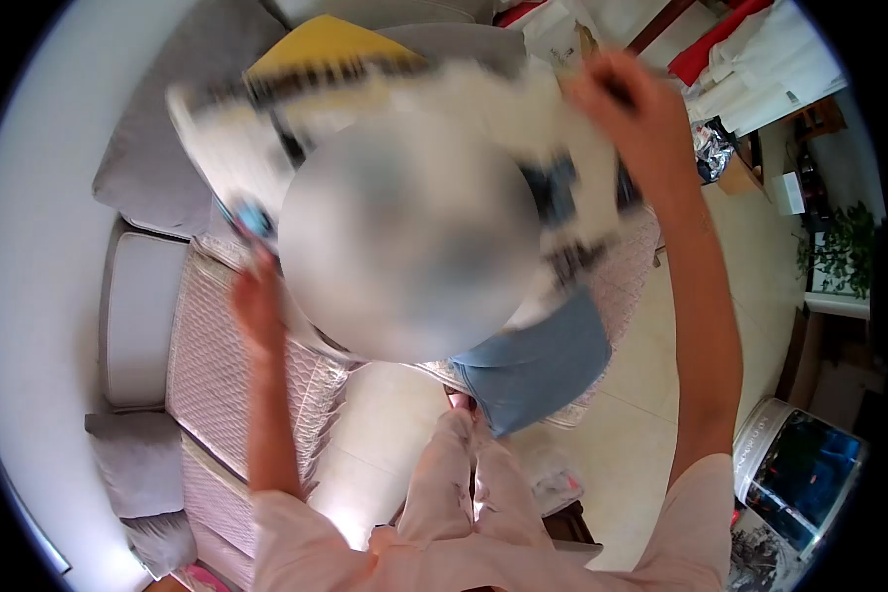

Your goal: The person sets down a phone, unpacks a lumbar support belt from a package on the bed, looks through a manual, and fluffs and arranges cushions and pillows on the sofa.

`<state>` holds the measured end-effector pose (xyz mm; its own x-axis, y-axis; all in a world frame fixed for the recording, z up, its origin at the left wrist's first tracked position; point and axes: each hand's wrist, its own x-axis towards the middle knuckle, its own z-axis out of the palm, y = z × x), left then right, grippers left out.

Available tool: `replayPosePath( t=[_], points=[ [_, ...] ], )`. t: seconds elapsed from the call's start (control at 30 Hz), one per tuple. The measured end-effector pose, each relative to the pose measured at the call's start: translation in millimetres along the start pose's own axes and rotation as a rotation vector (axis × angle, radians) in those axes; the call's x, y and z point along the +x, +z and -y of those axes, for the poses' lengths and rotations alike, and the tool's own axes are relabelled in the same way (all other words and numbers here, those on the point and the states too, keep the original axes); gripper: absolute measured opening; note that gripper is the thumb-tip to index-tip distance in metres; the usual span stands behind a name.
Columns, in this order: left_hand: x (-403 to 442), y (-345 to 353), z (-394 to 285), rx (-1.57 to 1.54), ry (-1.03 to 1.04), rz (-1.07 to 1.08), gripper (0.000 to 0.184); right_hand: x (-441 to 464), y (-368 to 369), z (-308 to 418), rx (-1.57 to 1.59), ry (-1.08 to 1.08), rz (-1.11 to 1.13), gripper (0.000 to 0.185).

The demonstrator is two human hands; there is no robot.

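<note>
A white printed cloth [493, 113], perhaps a shirt, is spread in the air before me, smeared by motion. It has dark and blue patches, and a round blurred area hides its middle. My left hand [259, 306] is closed at its lower left edge, near a small light-blue patch. Raised higher, my right hand [624, 104] has its fingers bent together at the cloth's upper right corner. Below the cloth, a blue-grey piece of fabric [543, 360] lies over the edge of the seat, touched by neither hand.
A grey sofa with a pinkish quilted cover [227, 345] runs along the left. Grey cushions [133, 464] and a yellow cushion [331, 44] rest on it. At right are a fish tank [804, 474], a plant [847, 247] and tiled floor [651, 395].
</note>
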<state>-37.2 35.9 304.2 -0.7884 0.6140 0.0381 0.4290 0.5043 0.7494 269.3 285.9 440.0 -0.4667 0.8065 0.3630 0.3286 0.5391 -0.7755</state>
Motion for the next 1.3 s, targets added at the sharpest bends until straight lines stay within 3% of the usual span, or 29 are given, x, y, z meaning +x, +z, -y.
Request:
replayPosePath(
  t=[0.03, 0.1, 0.13, 0.2, 0.23, 0.3, 0.33, 0.37, 0.43, 0.47, 0.5, 0.57, 0.63, 0.67, 0.73, 0.9, 0.97, 1.03, 1.07, 1.1, 1.13, 1.17, 1.23, 1.3],
  points=[
    [52.7, -30.8, -19.8, 0.515, 0.296, -0.034, 0.037, 35.5, -1.7, 6.6, 0.013, 0.051, 0.092, 0.024],
    [126.0, -62.7, -92.0, 0.012, 0.198, -0.042, 0.038, 96.1, 19.8, -8.8, 0.199, -0.29, -0.085, 0.008],
    [185.2, -69.3, -79.0, -0.062, 0.342, -0.143, 0.036, 102.1, 28.6, -8.9, 0.16, -0.187, -0.132, 0.011],
    [217.6, -65.9, -117.6, 0.014, 0.462, -0.298, 0.038, 112.0, 43.5, -9.8, 0.083, 0.011, -0.226, 0.026],
    [230.9, -53.0, -117.0, 0.18, 0.594, -0.423, 0.045, 107.8, 50.1, -39.1, 0.045, 0.061, -0.114, 0.026],
    [215.8, -9.7, -112.4, 0.346, 0.875, -0.469, 0.05, 69.3, 68.7, -95.1, -0.186, -0.303, -0.213, 0.034],
    [203.5, 15.5, -102.0, 0.476, 0.988, -0.442, 0.053, 36.3, 71.3, -112.2, -0.162, -0.227, -0.134, 0.036],
    [176.7, 41.4, -96.7, 0.689, 0.79, -0.346, 0.057, -4.6, 73.0, -126.3, -0.139, -0.145, -0.053, 0.038],
    [178.5, 85.2, -49.8, 0.745, 0.75, -0.22, 0.059, -92.3, 77.3, -181.2, -0.152, -0.031, 0.013, 0.033],
    [186.5, 96.1, -42.7, 0.807, 0.742, -0.258, 0.061, -140.0, 73.8, -211.6, -0.162, 0.263, 0.128, 0.035],
    [193.7, 105.4, -38.7, 0.751, 0.693, -0.264, 0.06, -201.8, 75.8, -254.8, -0.345, 0.118, 0.022, 0.037],
    [212.8, 114.2, -35.2, 0.768, 0.697, -0.302, 0.06, -307.1, 59.2, -299.7, -0.378, 0.391, 0.158, 0.036],
    [225.3, 112.5, -40.7, 0.733, 0.759, -0.344, 0.058, -407.1, 54.1, -336.2, -0.161, 0.85, 0.083, 0.036],
    [227.9, 110.5, -44.9, 0.678, 0.773, -0.34, 0.057, -441.1, 45.9, -334.1, -0.349, 0.869, 0.189, 0.037],
    [221.1, 105.8, -55.3, 0.557, 0.831, -0.338, 0.054, -512.8, 41.3, -354.8, -0.542, 0.861, 0.109, 0.038],
    [161.2, 92.6, -52.6, 0.328, 0.965, -0.21, 0.043, -533.7, 15.1, -368.7, -0.518, 0.762, 0.058, 0.04],
    [106.4, 88.2, -49.6, 0.106, 0.887, -0.225, 0.039, -512.1, 2.7, -382.5, -0.473, 0.777, 0.024, 0.041],
    [53.9, 87.8, -7.7, 0.06, 0.822, -0.33, 0.038, -494.4, -14.7, -395.4, -0.451, 0.817, 0.004, 0.04],
    [26.8, 90.5, 25.7, 0.182, 0.785, -0.354, 0.038, -493.2, -22.8, -407.1, -0.416, 0.855, -0.034, 0.039],
    [-6.4, 106.0, 78.9, 0.217, 0.559, -0.34, 0.038, -494.2, -34.0, -420.5, -0.379, 0.889, -0.072, 0.038],
    [-44.1, 121.9, 120.6, 0.31, 0.402, -0.189, 0.041, -495.2, -44.8, -428.6, -0.427, 0.935, -0.066, 0.037],
    [-77.0, 140.0, 156.2, 0.203, 0.3, 0.035, 0.045, -498.5, -58.6, -436.7, -0.479, 0.979, -0.06, 0.035],
    [-129.8, 166.8, 176.0, -0.005, 0.095, 0.259, 0.05, -543.2, -89.1, -471.5, -0.562, 0.948, -0.075, 0.039],
    [-133.3, 186.7, 251.4, -0.194, -0.349, 0.137, 0.052, -572.1, -114.6, -476.1, -0.532, 1.217, -0.068, 0.043]
  ],
)
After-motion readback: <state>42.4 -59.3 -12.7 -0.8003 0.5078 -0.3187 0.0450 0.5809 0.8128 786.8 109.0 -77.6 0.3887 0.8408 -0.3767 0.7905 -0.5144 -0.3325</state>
